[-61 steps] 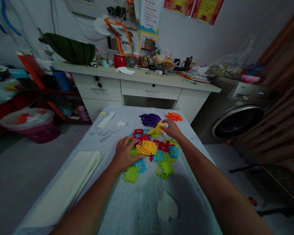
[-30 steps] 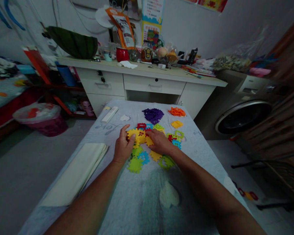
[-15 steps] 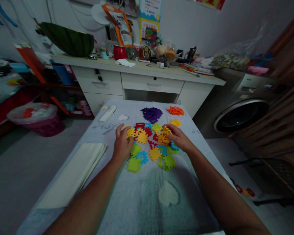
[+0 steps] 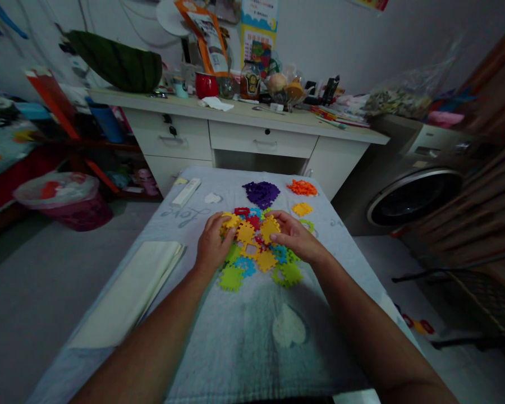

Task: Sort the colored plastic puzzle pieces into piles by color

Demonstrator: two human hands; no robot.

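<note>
Two hands make our grip above one broad surface point(image 4: 239, 342), whose pale blue cloth looks soft and napped, so we would lift pieces from it rather than drag them. Beyond our left grip point(image 4: 212, 245), toward us and outward, lies a folded cream sheet point(image 4: 130, 297), smooth and flat. Between and below both hands spreads a loose jumble of notched pieces, apparently thin plastic: green squares point(image 4: 231, 278) nearest us, a blue piece point(image 4: 246, 266) beside them, some solid, some cut out like frames. Ahead of our right grip point(image 4: 297, 240) sits a dense purple heap point(image 4: 261, 194), with a smaller orange heap point(image 4: 302, 187) to its right and, closer to the hand, a low yellow heap point(image 4: 302, 209).

Smallest are the pieces held: our left hand is clamped on several yellow pieces point(image 4: 230, 222), while our right pinches a yellow plate point(image 4: 270, 229), its flat face toward us, between thumb and fingers. To manage this well, we would press on the flat faces, keep the left bundle snug without squeezing, and free toothed edges gently, since they could snag on neighbours.
</note>
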